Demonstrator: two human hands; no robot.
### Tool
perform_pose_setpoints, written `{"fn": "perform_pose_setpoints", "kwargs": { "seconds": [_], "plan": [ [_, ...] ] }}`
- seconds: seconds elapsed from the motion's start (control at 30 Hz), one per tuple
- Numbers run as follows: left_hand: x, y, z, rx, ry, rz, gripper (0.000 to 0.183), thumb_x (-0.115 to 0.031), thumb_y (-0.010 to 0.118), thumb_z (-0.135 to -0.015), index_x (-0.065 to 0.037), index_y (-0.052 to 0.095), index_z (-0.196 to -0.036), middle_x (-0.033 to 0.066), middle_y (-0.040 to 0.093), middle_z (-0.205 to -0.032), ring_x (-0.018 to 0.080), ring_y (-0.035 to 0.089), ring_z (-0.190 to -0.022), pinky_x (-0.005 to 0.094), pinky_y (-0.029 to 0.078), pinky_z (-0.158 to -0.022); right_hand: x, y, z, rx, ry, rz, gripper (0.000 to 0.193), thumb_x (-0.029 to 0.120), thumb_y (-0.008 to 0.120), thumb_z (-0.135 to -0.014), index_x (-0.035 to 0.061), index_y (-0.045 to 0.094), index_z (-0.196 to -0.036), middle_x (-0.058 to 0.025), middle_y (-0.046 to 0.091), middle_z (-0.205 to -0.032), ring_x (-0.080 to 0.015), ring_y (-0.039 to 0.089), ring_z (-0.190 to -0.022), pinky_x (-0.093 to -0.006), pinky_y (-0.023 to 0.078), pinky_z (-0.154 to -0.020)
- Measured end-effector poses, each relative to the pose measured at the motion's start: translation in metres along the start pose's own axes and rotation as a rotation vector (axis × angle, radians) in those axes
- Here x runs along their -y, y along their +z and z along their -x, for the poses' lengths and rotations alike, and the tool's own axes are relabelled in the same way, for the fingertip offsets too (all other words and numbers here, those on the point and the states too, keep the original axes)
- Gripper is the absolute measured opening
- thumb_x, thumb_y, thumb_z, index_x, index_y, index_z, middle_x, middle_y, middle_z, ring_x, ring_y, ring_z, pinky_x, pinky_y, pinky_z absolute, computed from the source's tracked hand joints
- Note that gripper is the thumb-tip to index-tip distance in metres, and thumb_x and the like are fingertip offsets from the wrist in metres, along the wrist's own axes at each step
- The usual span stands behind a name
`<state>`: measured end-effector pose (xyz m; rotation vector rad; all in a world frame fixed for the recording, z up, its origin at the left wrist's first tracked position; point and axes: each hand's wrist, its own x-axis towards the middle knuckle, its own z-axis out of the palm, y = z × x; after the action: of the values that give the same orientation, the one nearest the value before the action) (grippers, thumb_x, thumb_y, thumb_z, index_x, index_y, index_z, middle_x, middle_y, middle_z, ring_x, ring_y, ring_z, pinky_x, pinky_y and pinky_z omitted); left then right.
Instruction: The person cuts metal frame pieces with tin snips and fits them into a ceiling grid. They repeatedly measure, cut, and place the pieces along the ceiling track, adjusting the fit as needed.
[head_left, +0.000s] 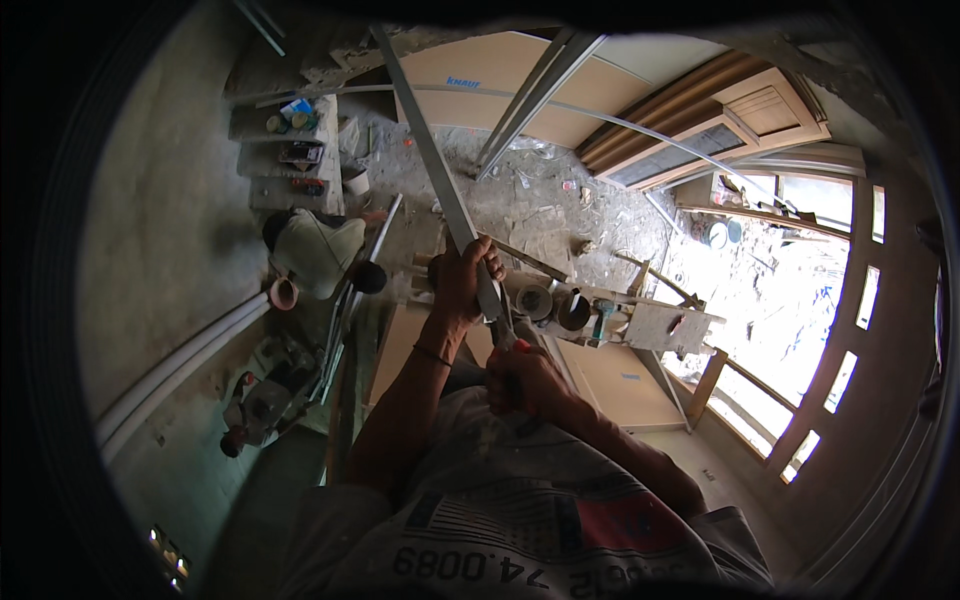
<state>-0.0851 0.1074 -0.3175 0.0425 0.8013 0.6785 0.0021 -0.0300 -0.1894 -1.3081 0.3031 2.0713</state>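
Observation:
A long grey metal profile (430,145) runs from the top of the view down to the middle of my body. My left hand (466,278) is wrapped round it near its lower end. Just below, my right hand (530,382) is closed round the red handle of a hand tool that looks like metal snips (507,338). The jaws of the tool are at the profile's lower end; whether they bite into it is too small to tell. My fingers hide most of the handles.
On a plank scaffold (660,328) ahead stand a round bucket (573,310) and a teal power tool (603,312). A person (318,252) bends at the left, another person (265,402) is lower left. Metal profiles (545,95) lean ahead by plasterboard (440,70); debris litters the floor.

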Motion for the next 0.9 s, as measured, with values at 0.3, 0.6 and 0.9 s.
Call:
{"fn": "perform_pose_setpoints", "kwargs": {
  "seconds": [0.3, 0.6, 0.9],
  "plan": [
    [-0.025, 0.020, 0.009, -0.091, 0.009, -0.024, 0.023, -0.008, 0.066, -0.100, -0.009, 0.050, -0.116, 0.0070, 0.056, -0.092, 0.0168, 0.060, -0.080, 0.0342, 0.056, -0.069, -0.003, 0.004, 0.018, -0.142, -0.067, 0.108, 0.014, 0.013, 0.065, -0.095, 0.0020, 0.060, -0.101, -0.0075, 0.062, -0.077, -0.0191, 0.063, -0.068, -0.0359, 0.053, -0.063],
    [-0.030, 0.010, -0.002, -0.038, -0.025, -0.045, 0.026, -0.014, 0.069, -0.099, -0.008, 0.055, -0.120, -0.0020, 0.050, -0.079, 0.0103, 0.053, -0.064, 0.0322, 0.055, -0.056, 0.009, 0.003, 0.015, -0.035, -0.048, 0.195, 0.013, 0.016, 0.060, -0.093, 0.0046, 0.060, -0.088, -0.0055, 0.060, -0.071, -0.0161, 0.058, -0.063, -0.0324, 0.046, -0.061],
    [-0.033, 0.002, 0.008, -0.010, -0.007, -0.048, 0.023, -0.010, 0.066, -0.098, -0.006, 0.055, -0.117, -0.0016, 0.050, -0.078, 0.0097, 0.053, -0.064, 0.0350, 0.058, -0.063, 0.003, -0.001, 0.003, -0.028, -0.033, 0.330, 0.013, 0.018, 0.060, -0.096, 0.0065, 0.058, -0.089, -0.0038, 0.057, -0.067, -0.0145, 0.055, -0.058, -0.0337, 0.045, -0.056]
  ]
}}
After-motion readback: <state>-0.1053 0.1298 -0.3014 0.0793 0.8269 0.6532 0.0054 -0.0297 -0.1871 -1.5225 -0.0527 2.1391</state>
